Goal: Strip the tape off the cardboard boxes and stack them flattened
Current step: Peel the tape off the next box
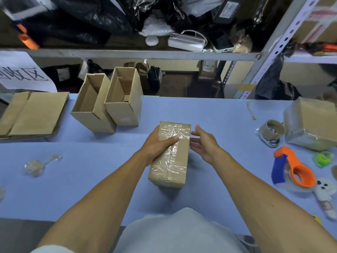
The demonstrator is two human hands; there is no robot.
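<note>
A sealed brown cardboard box [169,154] wrapped in crinkled clear tape [173,141] sits in the middle of the blue-covered bench [228,125], one end towards the person. The left hand [156,143] has its grip on the box's far left part, thumb laid across the taped top and fingers down the left side. The right hand [204,143] is spread open just beside the box's right edge, palm turned towards it, gripping nothing. Beyond the box, to the left, two open empty cardboard boxes [107,101] stand side by side, touching. At the far left lies a stack of flattened cardboard [32,114], and nearer the front a wad of stripped clear tape [36,166]. To the right rest an orange and blue tape dispenser [293,168], a brown tape roll [272,130] and a large tape-wrapped cardboard box [311,125].
</note>
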